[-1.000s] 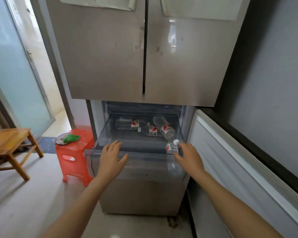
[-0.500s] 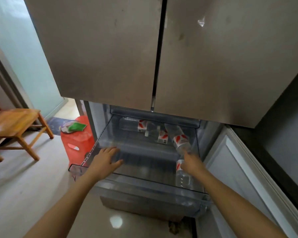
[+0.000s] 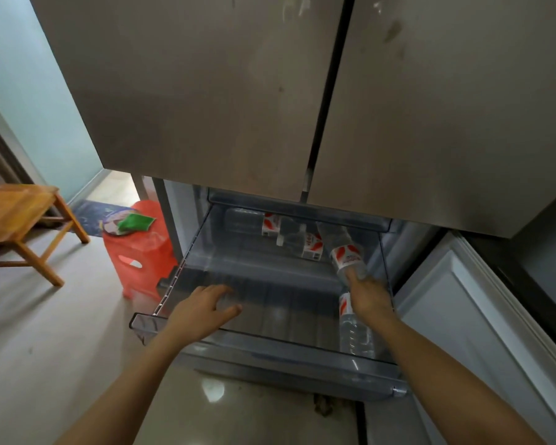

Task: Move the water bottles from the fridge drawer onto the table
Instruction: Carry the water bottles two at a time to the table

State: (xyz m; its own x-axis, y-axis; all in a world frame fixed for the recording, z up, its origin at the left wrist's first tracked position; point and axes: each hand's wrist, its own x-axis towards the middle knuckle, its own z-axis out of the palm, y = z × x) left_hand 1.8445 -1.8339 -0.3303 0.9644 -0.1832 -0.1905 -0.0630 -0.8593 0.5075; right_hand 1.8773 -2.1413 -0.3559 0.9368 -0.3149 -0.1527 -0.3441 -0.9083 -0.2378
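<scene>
Clear plastic water bottles [image 3: 347,255] lie in the open fridge drawer [image 3: 270,345]. Right hand [image 3: 368,297] closes on one bottle's neck end; left hand [image 3: 199,311] hovers spread, empty. Risk: a wet neck grip slips, or neighbouring bottles roll.

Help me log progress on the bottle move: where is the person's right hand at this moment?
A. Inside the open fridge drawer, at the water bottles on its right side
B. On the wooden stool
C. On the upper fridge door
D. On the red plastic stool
A: the right hand is inside the open fridge drawer, fingers at a water bottle by its right wall.
</scene>
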